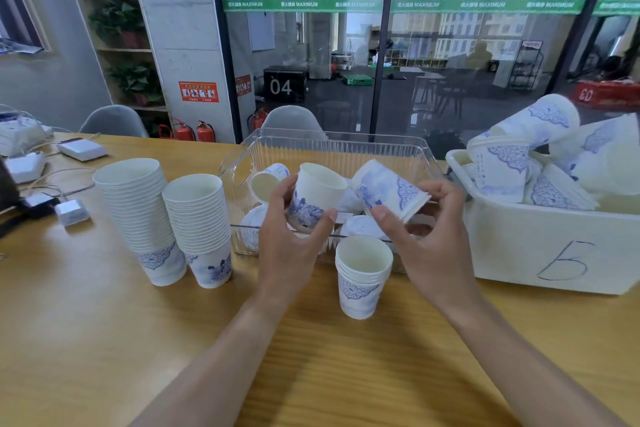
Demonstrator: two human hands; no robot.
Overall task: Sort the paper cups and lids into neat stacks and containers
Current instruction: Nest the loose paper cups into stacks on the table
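Note:
My left hand [291,236] grips an upright white paper cup with a blue flower print [317,196] above the clear plastic bin [346,149]. My right hand [426,232] holds a tilted cup with a blue lace print [391,189], its mouth facing right. Several loose cups lie inside the clear bin. Two tall cup stacks [138,215] [201,225] stand on the table to the left. A short stack [362,276] stands in front of the bin, between my wrists.
A white tub marked with a handwritten "5" [554,246] at right is piled with loose cups. White devices and cables [69,211] lie at the far left of the wooden table [104,340]. Grey chairs stand behind the table, before a glass wall.

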